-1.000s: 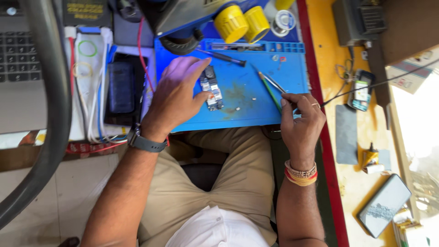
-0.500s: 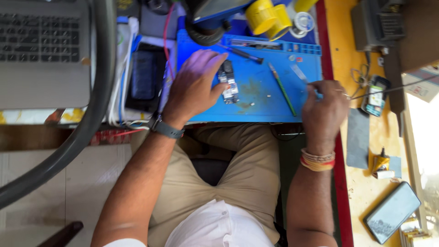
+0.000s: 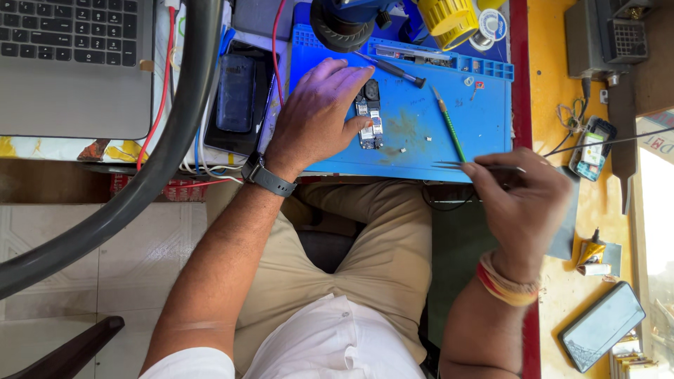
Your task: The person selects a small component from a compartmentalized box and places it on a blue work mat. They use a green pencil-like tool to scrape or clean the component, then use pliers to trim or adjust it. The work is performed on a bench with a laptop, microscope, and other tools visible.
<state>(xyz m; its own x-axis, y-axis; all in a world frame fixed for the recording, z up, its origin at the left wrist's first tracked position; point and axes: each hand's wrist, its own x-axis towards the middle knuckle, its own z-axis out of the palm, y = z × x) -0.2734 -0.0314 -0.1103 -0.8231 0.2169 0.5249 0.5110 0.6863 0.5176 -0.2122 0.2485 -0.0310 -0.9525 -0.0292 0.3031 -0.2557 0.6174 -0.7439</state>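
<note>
Since the earlier frame, the right hand point(image 3: 523, 203) was pulled back off the mat point(image 3: 484, 133) to its near edge, grip pinched on tweezers point(image 3: 456, 165). The board point(image 3: 369, 116) was kept pinned mid-mat by the left hand point(image 3: 316, 116), fingers spread. Open mat was left right of the board, around the green brush point(image 3: 448, 126).

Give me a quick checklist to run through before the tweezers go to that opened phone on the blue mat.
1. Opened phone held steady: ok, the left hand rests against it, thumb at its lower edge.
2. Tweezers gripped: ok, pinched in the right hand.
3. Tips lined up with the phone: not ok, they point left but sit lower, at the blue mat near edge.
4. Path free: cannot tell, tiny loose parts and a green pencil lie between.
5. Screwdriver out of the way: ok.
</note>
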